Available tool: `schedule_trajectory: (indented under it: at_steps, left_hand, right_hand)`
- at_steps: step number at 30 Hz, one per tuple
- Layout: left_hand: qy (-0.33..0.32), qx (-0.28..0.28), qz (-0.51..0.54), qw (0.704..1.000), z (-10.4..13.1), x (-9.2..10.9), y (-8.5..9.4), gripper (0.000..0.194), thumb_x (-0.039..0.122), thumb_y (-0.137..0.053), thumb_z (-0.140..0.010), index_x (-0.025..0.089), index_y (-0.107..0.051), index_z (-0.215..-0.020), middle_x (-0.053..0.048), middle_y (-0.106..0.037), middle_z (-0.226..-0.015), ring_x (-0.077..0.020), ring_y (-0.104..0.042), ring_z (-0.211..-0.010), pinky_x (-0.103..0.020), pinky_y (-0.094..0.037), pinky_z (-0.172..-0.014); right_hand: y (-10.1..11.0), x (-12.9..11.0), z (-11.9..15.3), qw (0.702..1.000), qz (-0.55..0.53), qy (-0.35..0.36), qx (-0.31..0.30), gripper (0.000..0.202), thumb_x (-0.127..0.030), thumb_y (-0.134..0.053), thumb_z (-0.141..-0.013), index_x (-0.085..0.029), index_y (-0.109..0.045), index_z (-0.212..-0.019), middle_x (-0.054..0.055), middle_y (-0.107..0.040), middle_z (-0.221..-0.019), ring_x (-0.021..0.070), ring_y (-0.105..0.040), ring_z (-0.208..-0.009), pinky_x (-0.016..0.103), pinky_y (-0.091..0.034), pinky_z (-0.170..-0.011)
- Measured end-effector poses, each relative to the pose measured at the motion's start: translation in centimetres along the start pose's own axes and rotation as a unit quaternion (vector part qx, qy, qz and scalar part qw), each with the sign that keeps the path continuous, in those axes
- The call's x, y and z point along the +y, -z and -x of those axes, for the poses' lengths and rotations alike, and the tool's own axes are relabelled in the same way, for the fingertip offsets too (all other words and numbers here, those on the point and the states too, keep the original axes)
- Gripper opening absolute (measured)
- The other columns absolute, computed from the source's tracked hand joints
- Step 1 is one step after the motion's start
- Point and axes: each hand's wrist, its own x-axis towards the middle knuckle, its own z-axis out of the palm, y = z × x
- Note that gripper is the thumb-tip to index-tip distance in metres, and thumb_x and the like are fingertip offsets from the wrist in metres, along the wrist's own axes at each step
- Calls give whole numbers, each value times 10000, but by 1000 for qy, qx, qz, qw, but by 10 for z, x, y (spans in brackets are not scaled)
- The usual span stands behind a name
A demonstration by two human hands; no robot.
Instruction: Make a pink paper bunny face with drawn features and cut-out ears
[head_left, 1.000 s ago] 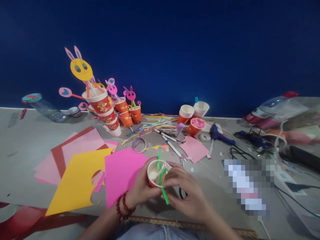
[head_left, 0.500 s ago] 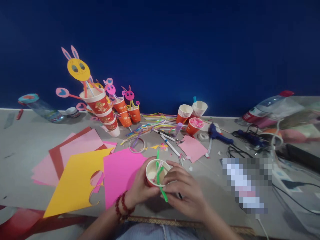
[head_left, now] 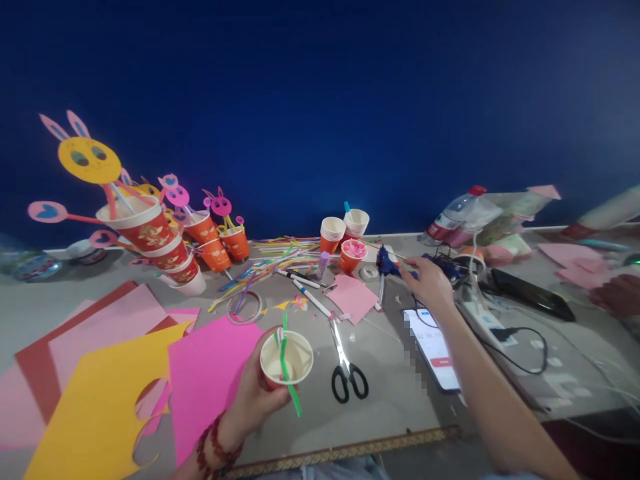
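Observation:
My left hand [head_left: 257, 387] is wrapped round a red-and-white paper cup [head_left: 299, 357], tilted so that its inside shows. A green pipe-cleaner or straw strip [head_left: 284, 357] crosses the cup's mouth, one end sticking out over the near rim and the other over the far rim. My right hand [head_left: 431, 285] is stretched out to the right, its fingers at the handle of a blue glue gun [head_left: 389, 262] that lies on the table. The fingers look closed about the handle's end. Black-handled scissors [head_left: 345, 363] lie open-bladed between my hands.
Yellow paper [head_left: 95, 387] and pink paper [head_left: 210, 373] cover the left. Finished rabbit cups [head_left: 145, 227] stand behind them. Stacked cups [head_left: 332, 230], coloured strips [head_left: 280, 257] and a tape roll [head_left: 245, 307] sit farther back. A phone [head_left: 435, 360], cables and another person's hand [head_left: 620, 293] are at right.
My right hand has left the cup and reached right to the glue gun. My left hand still holds the cup. The view has turned right, and the scissors are now uncovered.

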Motion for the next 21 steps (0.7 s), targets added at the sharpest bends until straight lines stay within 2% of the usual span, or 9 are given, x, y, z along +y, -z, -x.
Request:
schedule_trajectory:
  at_steps: [3,6,9,12,15,21]
  left_hand:
    - [-3,4,-2,1000,-2,3,-2,806,366,-844,-673,232,-485,-1382,-112,-642,-1272,-301,-657,-1121,-422,-564,-955]
    - [-6,13,13,1000,-3,3,-3,801,376,-851,-668,236,-495,-1372,-109,-645,-1274,-308,-659,-1126,-399,-577,-930]
    - [4,18,18,1000,-4,-1,-2,821,392,-852,-674,227,-481,-1388,-112,-656,-1252,-309,-670,-1102,-393,-586,-907]
    - [16,15,10,1000,-3,-7,0,845,392,-848,-684,207,-459,-1411,-121,-658,-1237,-309,-674,-1084,-405,-582,-915]
    - [13,10,4,1000,-3,-10,2,848,377,-846,-690,207,-451,-1421,-127,-642,-1269,-313,-658,-1119,-418,-559,-958]
    - [6,0,15,1000,-3,-6,1,842,346,-843,-697,228,-440,-1426,-113,-645,-1262,-299,-662,-1112,-401,-560,-951]
  right_hand:
    - [-21,39,-33,998,29,16,-55,415,-264,-582,-803,-106,-662,-1179,225,-658,-1233,364,-614,-1153,444,-473,-977]
    - [-36,50,-50,993,31,50,-102,469,-234,-633,-721,-108,-665,-1172,214,-648,-1281,347,-600,-1192,404,-443,-1019]
    - [-45,53,-59,988,32,72,-130,441,-241,-644,-691,-131,-680,-1117,193,-654,-1280,334,-606,-1187,381,-444,-1011]
    - [-47,60,-66,983,28,86,-158,370,-282,-658,-690,-177,-693,-1043,152,-711,-1181,325,-657,-1088,361,-487,-930]
    - [-46,69,-70,979,19,94,-178,399,-349,-674,-680,-194,-691,-1048,135,-739,-1122,331,-688,-997,367,-514,-865]
    - [-41,81,-75,979,-26,113,-166,395,-394,-606,-705,-208,-683,-1046,114,-726,-1108,309,-687,-987,372,-521,-876]
